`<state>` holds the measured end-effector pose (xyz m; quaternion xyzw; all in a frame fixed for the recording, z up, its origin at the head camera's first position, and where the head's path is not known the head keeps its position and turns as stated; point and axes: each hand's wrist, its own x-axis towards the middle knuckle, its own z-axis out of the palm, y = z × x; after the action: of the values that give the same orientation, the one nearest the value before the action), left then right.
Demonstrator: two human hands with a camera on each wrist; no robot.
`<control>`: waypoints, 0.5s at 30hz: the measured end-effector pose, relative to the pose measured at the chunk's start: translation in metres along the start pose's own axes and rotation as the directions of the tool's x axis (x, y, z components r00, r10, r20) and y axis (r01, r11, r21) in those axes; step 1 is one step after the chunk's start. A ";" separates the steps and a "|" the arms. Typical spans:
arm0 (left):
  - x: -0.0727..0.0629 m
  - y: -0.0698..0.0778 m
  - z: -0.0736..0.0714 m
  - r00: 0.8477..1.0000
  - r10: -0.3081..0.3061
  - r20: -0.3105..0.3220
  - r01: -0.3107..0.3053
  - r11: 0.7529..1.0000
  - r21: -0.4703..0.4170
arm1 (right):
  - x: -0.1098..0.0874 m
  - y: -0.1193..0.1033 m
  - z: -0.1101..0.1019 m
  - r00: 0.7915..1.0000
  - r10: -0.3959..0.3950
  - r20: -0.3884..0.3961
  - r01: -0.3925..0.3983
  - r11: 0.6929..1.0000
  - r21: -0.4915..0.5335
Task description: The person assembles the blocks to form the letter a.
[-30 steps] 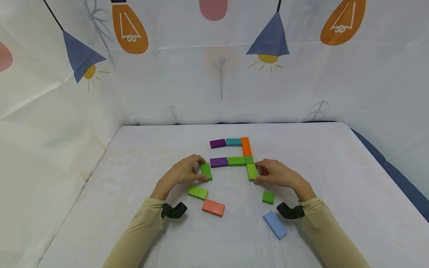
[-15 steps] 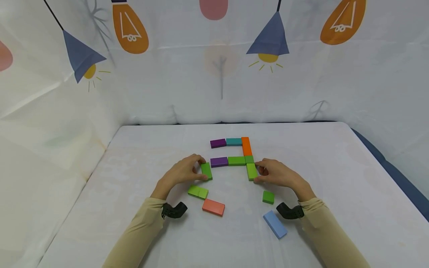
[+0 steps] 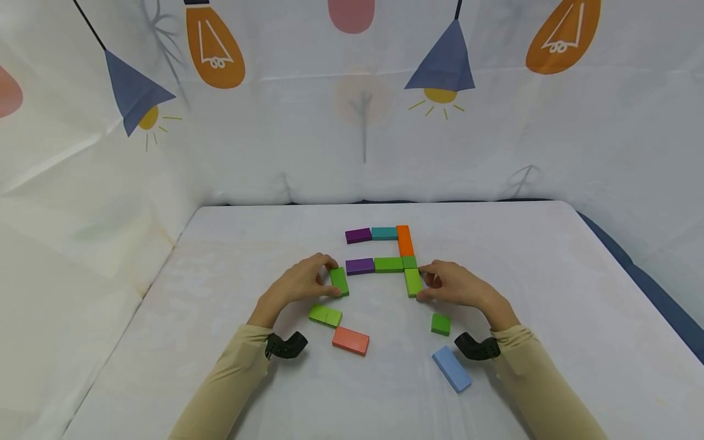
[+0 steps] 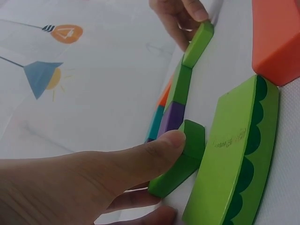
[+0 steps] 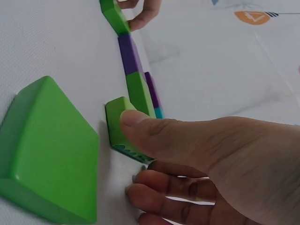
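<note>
My left hand (image 3: 299, 281) pinches a green block (image 3: 339, 281) by its ends, thumb at the near end. In the left wrist view the thumb presses on that green block (image 4: 180, 159). My right hand (image 3: 459, 285) holds a light green block (image 3: 413, 283) the same way; the right wrist view shows its dark scalloped side (image 5: 124, 129). That block lies below a small green block (image 3: 409, 262), which ends a row with a longer green block (image 3: 388, 264) and a purple block (image 3: 360, 266). An orange block (image 3: 405, 240) runs up to a teal block (image 3: 384, 233) and a dark purple block (image 3: 359, 236).
Closer to me lie a lime block (image 3: 325, 315) touching a salmon block (image 3: 350, 341), a small green block (image 3: 440, 324) and a light blue block (image 3: 451, 369). The white table (image 3: 247, 238) meets a printed cloth backdrop (image 3: 308, 140) at its far edge.
</note>
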<state>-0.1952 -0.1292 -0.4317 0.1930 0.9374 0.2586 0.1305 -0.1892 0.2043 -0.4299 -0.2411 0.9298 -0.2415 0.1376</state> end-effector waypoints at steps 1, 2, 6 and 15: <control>0.000 0.000 0.000 1.000 0.000 0.000 0.000 1.000 0.000 | 0.000 0.000 -0.001 1.000 0.004 0.000 -0.004 1.000 0.005; 0.000 -0.001 0.000 1.000 0.001 0.000 -0.001 1.000 0.001 | -0.001 0.000 -0.001 1.000 0.009 0.000 -0.009 1.000 0.010; 0.000 -0.001 0.001 1.000 0.006 -0.001 -0.006 1.000 0.004 | -0.001 0.000 -0.002 1.000 0.012 -0.005 -0.011 1.000 0.021; 0.001 -0.001 0.001 1.000 0.007 0.001 -0.007 1.000 0.010 | 0.000 0.002 -0.003 1.000 -0.002 -0.019 0.003 0.999 0.037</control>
<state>-0.1961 -0.1292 -0.4326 0.1973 0.9379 0.2543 0.1293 -0.1908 0.2075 -0.4286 -0.2374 0.9261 -0.2613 0.1332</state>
